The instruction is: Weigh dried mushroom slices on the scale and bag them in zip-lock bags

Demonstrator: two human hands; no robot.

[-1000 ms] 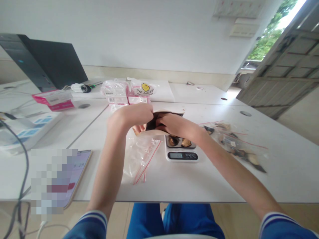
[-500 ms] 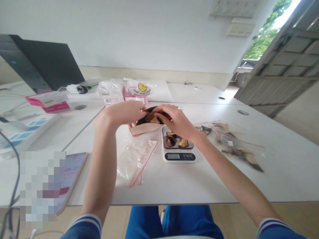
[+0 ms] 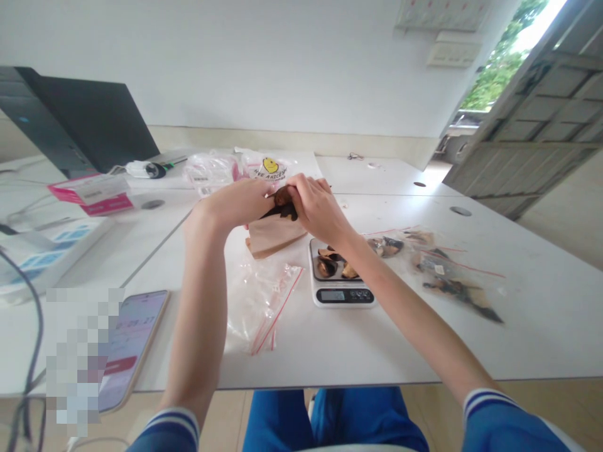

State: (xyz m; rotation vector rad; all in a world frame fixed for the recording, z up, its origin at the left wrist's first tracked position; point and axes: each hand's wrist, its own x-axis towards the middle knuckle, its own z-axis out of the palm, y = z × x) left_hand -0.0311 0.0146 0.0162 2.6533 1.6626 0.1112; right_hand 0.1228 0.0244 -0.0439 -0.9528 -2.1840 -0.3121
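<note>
Above the mouth of a brown paper bag (image 3: 276, 237), my right hand (image 3: 318, 210) is closed on a dark brown, curled dried piece (image 3: 284, 196) that looks like peel. My left hand (image 3: 252, 199) is bent over the bag's left side, fingers curled at its rim; its thumb is close to the dried piece. Most of the left fingers are hidden. A small white kitchen scale (image 3: 346, 297) stands below my right wrist, with several similar dried pieces (image 3: 326, 268) on its dark plate. An opened clear zip bag (image 3: 257, 307) lies left of the scale.
Several zip bags with dried pieces (image 3: 447, 276) lie to the right. A phone (image 3: 134, 345) and a power strip (image 3: 51, 254) are at left. Behind are a pink-and-white box (image 3: 101, 194), plastic-wrapped packs (image 3: 211, 169) and a black computer case (image 3: 94, 119).
My right hand has risen slightly out of the bag's mouth with the dried piece. My left hand has shifted up a little, beside it, and the bag's mouth is now more covered.
</note>
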